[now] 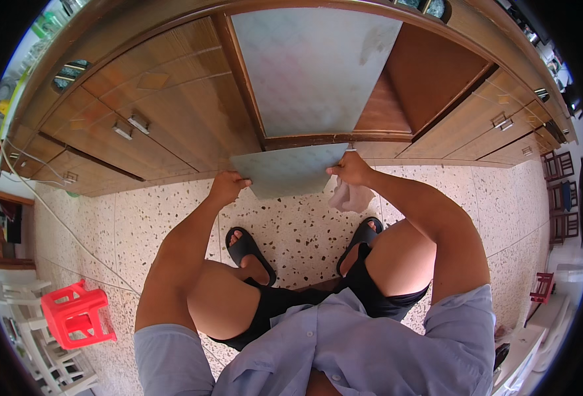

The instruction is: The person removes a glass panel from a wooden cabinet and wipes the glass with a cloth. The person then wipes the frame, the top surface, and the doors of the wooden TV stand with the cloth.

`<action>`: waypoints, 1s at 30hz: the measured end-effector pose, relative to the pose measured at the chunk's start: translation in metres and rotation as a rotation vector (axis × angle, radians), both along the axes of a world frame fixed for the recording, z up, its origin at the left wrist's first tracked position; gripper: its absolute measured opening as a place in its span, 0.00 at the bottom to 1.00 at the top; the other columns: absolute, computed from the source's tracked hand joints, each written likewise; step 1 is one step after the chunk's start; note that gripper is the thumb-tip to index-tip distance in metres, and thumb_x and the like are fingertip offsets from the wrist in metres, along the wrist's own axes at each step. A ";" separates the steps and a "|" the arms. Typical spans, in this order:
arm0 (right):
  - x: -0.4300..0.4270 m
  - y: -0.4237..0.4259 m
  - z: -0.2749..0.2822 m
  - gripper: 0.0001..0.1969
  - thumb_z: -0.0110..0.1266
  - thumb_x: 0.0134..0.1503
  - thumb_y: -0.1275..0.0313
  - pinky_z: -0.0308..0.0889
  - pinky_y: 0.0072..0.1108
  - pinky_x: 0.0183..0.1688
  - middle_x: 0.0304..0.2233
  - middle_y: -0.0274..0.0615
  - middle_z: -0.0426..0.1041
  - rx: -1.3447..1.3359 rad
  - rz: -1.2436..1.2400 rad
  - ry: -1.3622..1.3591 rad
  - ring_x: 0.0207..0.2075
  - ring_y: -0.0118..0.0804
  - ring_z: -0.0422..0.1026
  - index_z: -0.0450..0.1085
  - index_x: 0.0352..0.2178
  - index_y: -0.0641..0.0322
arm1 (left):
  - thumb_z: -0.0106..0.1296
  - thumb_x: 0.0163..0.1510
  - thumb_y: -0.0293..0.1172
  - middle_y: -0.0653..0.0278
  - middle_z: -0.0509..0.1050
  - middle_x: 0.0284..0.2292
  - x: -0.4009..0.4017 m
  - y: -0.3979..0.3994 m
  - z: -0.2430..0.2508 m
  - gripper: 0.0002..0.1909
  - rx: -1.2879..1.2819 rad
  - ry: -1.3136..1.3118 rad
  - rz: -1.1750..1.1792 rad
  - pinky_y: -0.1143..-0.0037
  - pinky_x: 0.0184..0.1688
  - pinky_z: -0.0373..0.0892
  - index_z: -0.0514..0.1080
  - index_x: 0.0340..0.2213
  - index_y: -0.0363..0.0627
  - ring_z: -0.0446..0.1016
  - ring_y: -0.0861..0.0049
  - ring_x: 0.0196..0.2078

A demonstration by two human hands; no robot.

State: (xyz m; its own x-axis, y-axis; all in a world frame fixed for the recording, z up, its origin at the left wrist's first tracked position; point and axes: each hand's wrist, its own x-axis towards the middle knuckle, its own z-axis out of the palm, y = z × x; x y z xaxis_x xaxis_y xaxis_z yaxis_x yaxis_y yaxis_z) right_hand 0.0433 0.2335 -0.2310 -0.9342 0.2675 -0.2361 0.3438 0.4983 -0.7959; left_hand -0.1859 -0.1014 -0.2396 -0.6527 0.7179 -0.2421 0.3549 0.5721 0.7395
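Both my hands hold a flat greenish-grey glass panel in front of a long wooden cabinet. My left hand pinches its left edge, and my right hand grips its right edge. A pinkish cloth hangs below my right hand. Behind the held panel, a larger frosted panel stands in the cabinet's central opening. To the right of that panel the opening shows the reddish-brown interior.
Speckled terrazzo floor lies under my sandalled feet. A red plastic stool stands at the lower left beside white chairs. A pale cable runs across the floor on the left. Dark wooden chairs line the far right.
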 end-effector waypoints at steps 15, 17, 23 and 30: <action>-0.003 0.014 -0.034 0.15 0.66 0.51 0.66 0.71 0.29 0.34 0.25 0.50 0.77 0.150 0.043 0.088 0.27 0.41 0.77 0.76 0.31 0.70 | 0.64 0.50 0.43 0.52 0.78 0.27 -0.011 0.008 -0.021 0.17 -0.036 0.027 -0.068 0.68 0.36 0.71 0.80 0.28 0.39 0.78 0.61 0.31; 0.000 0.023 -0.045 0.16 0.67 0.51 0.64 0.71 0.30 0.34 0.25 0.51 0.77 0.170 0.030 0.098 0.27 0.43 0.77 0.76 0.29 0.70 | 0.64 0.49 0.44 0.52 0.78 0.27 -0.010 0.018 -0.018 0.17 -0.068 0.033 -0.071 0.68 0.37 0.71 0.80 0.28 0.39 0.78 0.61 0.31; -0.006 0.017 -0.029 0.19 0.67 0.50 0.60 0.71 0.32 0.32 0.24 0.54 0.76 0.202 0.051 -0.058 0.27 0.47 0.77 0.76 0.26 0.71 | 0.63 0.49 0.46 0.53 0.78 0.27 -0.013 0.015 -0.022 0.18 -0.099 0.068 -0.073 0.68 0.38 0.71 0.80 0.26 0.40 0.78 0.61 0.32; -0.006 0.008 -0.005 0.19 0.68 0.50 0.61 0.70 0.30 0.31 0.22 0.53 0.76 0.174 0.025 -0.081 0.24 0.43 0.76 0.76 0.24 0.73 | 0.62 0.50 0.46 0.54 0.78 0.27 -0.013 0.016 -0.019 0.19 -0.136 0.015 -0.090 0.68 0.38 0.71 0.80 0.24 0.40 0.78 0.61 0.32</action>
State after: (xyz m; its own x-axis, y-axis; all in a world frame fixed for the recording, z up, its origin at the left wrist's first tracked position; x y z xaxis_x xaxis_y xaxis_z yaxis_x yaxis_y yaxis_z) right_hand 0.0368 0.2418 -0.2357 -0.9206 0.2883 -0.2633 0.3896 0.6353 -0.6668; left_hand -0.1990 -0.0858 -0.2583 -0.5914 0.7348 -0.3321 0.4193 0.6320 0.6517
